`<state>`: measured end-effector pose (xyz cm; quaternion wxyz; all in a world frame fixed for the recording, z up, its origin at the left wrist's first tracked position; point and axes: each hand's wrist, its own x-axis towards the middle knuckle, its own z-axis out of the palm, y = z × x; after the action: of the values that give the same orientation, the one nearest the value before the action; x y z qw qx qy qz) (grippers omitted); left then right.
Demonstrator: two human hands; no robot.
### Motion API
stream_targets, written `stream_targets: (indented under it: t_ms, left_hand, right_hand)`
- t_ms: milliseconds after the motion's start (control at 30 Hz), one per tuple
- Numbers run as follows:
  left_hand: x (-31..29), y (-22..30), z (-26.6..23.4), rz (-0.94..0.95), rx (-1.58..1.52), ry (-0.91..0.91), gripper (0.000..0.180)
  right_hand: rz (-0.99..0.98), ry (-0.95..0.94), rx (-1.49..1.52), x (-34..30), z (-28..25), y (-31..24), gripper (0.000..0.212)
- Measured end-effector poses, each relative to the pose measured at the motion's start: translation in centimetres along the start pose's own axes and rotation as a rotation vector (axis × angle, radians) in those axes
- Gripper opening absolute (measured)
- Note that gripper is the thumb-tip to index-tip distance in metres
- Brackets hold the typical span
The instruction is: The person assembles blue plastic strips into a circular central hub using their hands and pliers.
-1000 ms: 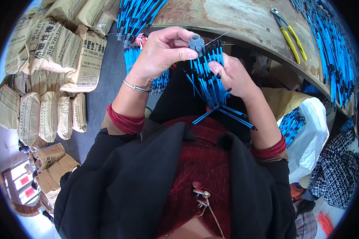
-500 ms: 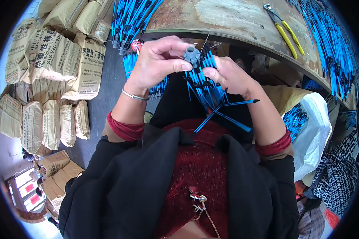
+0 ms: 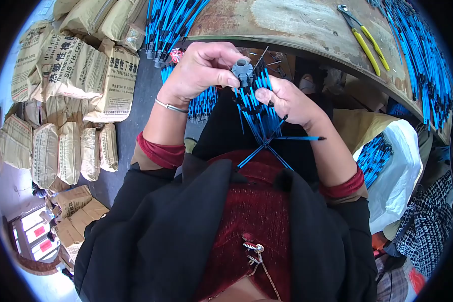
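My left hand (image 3: pixel 206 68) pinches a grey notched plastic hub (image 3: pixel 243 72) between thumb and fingers, its round hollow end facing up. Thin blue rods (image 3: pixel 259 118) with black joints hang below the hub over my lap, and a few splay outward at the bottom. Close on the right, my right hand (image 3: pixel 286 99) is closed on the upper part of these rods, thumb pressed against the black joints. A thin dark pin-like piece (image 3: pixel 261 56) sticks up between the hands. Whether each rod sits in the hub is hidden by my fingers.
Beyond my hands lies a worn wooden table (image 3: pixel 287 20) with yellow-handled pliers (image 3: pixel 367 48) on it. Blue rods are piled at its right (image 3: pixel 418 55) and left (image 3: pixel 168 25). A white sack (image 3: pixel 400 166) holds more rods at right. Paper sacks (image 3: pixel 70 70) are stacked left.
The loose rod ends over my lap have swung, with the lower right one moving left and the right one dipping slightly. Both hands keep their grip. The surroundings have shifted slightly to the right in view.
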<state>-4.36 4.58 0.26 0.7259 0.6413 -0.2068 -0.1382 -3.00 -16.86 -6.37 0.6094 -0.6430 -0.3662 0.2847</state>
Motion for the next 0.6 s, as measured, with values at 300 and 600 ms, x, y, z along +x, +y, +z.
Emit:
stream_targets:
  t_ms: [300,600]
  left_hand:
    - [1.5,-4.0,3.6,-0.09,-0.376,0.523,0.029]
    - [1.8,-4.0,7.0,0.195,0.694,0.833,0.03]
  right_hand:
    - [0.119,0.376,0.039,-0.7,-0.2,0.8,0.029]
    - [0.088,0.654,-0.239,0.8,2.9,-1.3,0.021]
